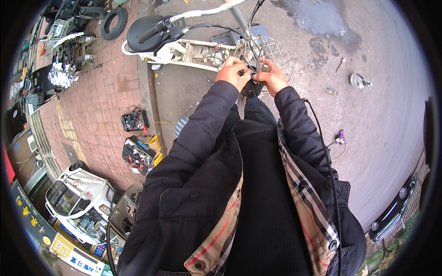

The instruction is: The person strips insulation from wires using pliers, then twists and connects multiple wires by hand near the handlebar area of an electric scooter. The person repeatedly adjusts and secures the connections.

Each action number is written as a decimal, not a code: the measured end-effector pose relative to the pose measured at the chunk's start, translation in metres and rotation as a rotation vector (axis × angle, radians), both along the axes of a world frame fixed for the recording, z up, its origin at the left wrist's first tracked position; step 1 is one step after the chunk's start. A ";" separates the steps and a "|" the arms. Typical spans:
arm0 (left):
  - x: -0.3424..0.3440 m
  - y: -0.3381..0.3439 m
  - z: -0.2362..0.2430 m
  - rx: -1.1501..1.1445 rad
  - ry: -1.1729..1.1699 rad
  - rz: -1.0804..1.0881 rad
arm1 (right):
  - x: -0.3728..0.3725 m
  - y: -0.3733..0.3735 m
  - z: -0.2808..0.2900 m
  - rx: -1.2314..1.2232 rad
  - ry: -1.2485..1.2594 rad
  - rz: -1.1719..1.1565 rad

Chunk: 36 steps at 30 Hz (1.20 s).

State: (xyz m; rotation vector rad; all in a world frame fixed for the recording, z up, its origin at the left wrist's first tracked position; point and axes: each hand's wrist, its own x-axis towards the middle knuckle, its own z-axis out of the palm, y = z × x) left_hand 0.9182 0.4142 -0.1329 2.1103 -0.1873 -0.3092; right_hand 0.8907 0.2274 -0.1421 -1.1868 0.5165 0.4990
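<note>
My left hand (234, 72) is closed, its thumb and fingertips pinched together just behind the front of a white electric scooter (195, 51). My right hand (272, 77) meets it from the other side, fingers bent around a small grey metallic part. What lies in the fingertips is too small to name; a speck of blue shows between the hands. Below them is a black rounded part (251, 89). Black cables run down to this spot from the handlebar (202, 14). Behind the hands stands a round wire basket (280, 51), partly hidden.
An open toolbox (138, 154) full of tools and a black tray of parts (133, 120) lie on the brick pavement at left. A curb edge (148, 87) borders it. On the road at right are a round white part (358, 80) and a purple item (340, 136). A tyre (114, 24) lies far left.
</note>
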 end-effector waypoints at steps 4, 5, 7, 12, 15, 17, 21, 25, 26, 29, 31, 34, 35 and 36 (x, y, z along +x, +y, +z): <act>0.003 0.004 -0.002 -0.100 0.055 0.072 | 0.005 0.004 0.004 -0.203 -0.069 0.105; 0.003 0.004 0.000 -0.112 0.013 0.077 | 0.006 0.006 0.005 -0.211 -0.075 0.067; 0.003 0.000 0.006 -0.139 -0.051 0.083 | 0.006 0.010 0.007 -0.236 -0.082 -0.010; 0.011 -0.005 0.016 0.057 -0.424 -0.150 | 0.000 0.008 0.017 -0.271 -0.108 -0.062; 0.019 -0.009 0.013 0.078 -0.439 -0.206 | -0.002 0.004 0.018 -0.218 -0.094 -0.125; 0.024 -0.012 0.010 0.077 -0.383 -0.220 | -0.002 0.001 0.016 -0.201 -0.085 -0.172; 0.028 -0.018 0.009 0.088 -0.312 -0.190 | -0.003 -0.001 0.014 -0.113 -0.051 -0.333; 0.028 -0.019 0.015 0.106 -0.234 -0.161 | -0.003 -0.002 0.015 -0.064 0.001 -0.374; 0.026 -0.018 0.017 0.090 -0.237 -0.159 | -0.003 -0.002 0.016 -0.051 0.012 -0.377; 0.019 -0.014 0.022 0.035 -0.254 -0.142 | -0.002 -0.001 0.020 -0.019 0.023 -0.367; 0.013 -0.009 0.023 0.012 -0.194 -0.123 | -0.003 0.001 0.022 -0.021 0.022 -0.349; 0.006 0.003 0.023 0.030 -0.144 -0.121 | -0.002 0.005 0.022 -0.053 0.031 -0.293; 0.005 0.007 0.023 0.045 -0.143 -0.134 | -0.001 0.006 0.022 -0.066 0.046 -0.259; 0.004 0.010 0.024 0.055 -0.157 -0.144 | 0.001 0.007 0.020 -0.059 0.044 -0.226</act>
